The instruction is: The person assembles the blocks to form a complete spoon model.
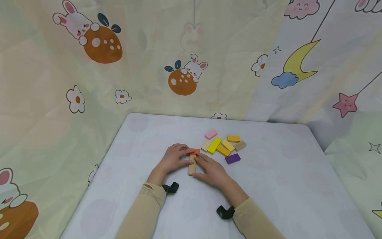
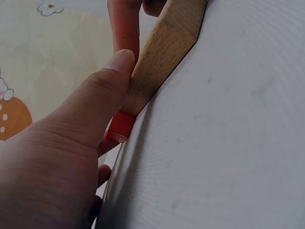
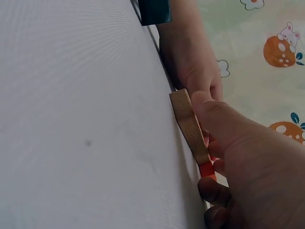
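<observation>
A plain wooden block (image 1: 192, 170) lies flat on the table, its long side pointing away from me. Across its far end sits an orange block (image 1: 196, 150), the two making a T. My left hand (image 1: 173, 157) has its thumb against the wooden block's left side and its fingers reaching round the orange one. On the other side my right hand (image 1: 213, 171) grips with the thumb low on the wooden block and a finger up near the orange block. In the left wrist view, the thumb presses the wooden block (image 2: 157, 62) just above the orange end (image 2: 121, 125).
Beyond the hands lies a loose group: a pink block (image 1: 211, 134), a bright yellow block (image 1: 214, 146), a purple block (image 1: 232, 158), several wooden and orange-yellow ones (image 1: 233, 138). The white table (image 1: 143, 132) meets a patterned cloth (image 1: 232, 66) behind and at the sides.
</observation>
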A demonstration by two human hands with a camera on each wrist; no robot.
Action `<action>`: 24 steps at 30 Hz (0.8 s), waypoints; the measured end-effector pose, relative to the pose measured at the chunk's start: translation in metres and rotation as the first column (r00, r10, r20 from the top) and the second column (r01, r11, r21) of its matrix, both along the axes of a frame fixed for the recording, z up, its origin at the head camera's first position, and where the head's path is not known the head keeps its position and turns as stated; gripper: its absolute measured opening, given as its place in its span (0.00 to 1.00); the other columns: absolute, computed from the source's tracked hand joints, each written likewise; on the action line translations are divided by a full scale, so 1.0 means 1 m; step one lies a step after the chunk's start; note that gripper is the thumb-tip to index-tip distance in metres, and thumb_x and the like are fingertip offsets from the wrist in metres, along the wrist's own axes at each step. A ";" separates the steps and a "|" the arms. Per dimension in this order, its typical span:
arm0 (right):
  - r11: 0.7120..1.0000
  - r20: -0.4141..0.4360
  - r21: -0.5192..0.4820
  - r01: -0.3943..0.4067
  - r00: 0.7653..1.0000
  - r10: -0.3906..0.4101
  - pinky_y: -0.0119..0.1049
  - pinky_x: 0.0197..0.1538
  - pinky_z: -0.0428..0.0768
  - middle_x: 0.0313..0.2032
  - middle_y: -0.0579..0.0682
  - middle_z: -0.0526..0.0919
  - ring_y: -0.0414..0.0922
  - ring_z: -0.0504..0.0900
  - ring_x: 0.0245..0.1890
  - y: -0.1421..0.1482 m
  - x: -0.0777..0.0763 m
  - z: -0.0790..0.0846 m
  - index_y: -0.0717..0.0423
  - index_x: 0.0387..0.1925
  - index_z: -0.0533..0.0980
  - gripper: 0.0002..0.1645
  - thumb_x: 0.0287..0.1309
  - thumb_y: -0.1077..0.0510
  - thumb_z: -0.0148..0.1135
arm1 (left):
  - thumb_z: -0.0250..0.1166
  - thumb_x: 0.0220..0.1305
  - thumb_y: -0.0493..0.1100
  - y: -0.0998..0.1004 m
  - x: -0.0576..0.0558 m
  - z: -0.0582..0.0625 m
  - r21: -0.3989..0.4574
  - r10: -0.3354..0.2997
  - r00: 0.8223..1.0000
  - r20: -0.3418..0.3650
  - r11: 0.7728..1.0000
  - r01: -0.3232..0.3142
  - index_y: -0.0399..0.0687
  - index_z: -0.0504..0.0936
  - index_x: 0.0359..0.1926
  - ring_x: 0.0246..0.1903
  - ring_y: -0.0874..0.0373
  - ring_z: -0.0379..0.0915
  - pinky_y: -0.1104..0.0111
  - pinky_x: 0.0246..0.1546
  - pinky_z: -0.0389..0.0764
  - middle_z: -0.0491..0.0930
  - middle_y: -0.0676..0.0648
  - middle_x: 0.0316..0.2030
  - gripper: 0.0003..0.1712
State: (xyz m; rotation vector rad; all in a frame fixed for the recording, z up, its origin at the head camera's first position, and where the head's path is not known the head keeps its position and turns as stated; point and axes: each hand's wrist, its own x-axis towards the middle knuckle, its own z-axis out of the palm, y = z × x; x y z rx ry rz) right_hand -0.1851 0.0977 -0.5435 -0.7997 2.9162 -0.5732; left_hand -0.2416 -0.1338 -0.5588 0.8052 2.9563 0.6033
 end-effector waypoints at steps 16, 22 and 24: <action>0.941 0.020 -0.208 0.267 0.963 -0.269 0.48 0.59 0.80 0.63 0.45 0.75 0.45 0.78 0.54 0.053 0.005 0.023 0.45 0.61 0.76 0.26 0.64 0.45 0.63 | 0.59 0.57 0.76 0.002 0.001 0.001 -0.018 0.012 1.000 0.018 1.000 -0.011 0.73 0.72 0.67 0.66 0.51 0.64 0.50 0.69 0.63 0.72 0.54 0.64 0.38; 0.885 -0.079 -0.277 0.374 0.909 -0.409 0.55 0.65 0.70 0.61 0.53 0.75 0.54 0.69 0.61 0.083 0.007 0.018 0.53 0.58 0.76 0.25 0.62 0.49 0.66 | 0.60 0.57 0.76 0.001 0.000 0.000 -0.022 0.017 1.000 0.019 1.000 -0.017 0.73 0.73 0.67 0.66 0.51 0.64 0.50 0.69 0.63 0.72 0.54 0.64 0.38; 0.860 -0.064 -0.275 0.430 0.884 -0.463 0.58 0.66 0.68 0.63 0.56 0.72 0.57 0.67 0.63 0.091 0.007 0.016 0.54 0.60 0.74 0.28 0.62 0.48 0.65 | 0.60 0.57 0.76 0.001 0.000 -0.001 -0.019 0.018 1.000 0.021 1.000 -0.018 0.73 0.73 0.67 0.66 0.51 0.64 0.50 0.69 0.63 0.72 0.54 0.64 0.38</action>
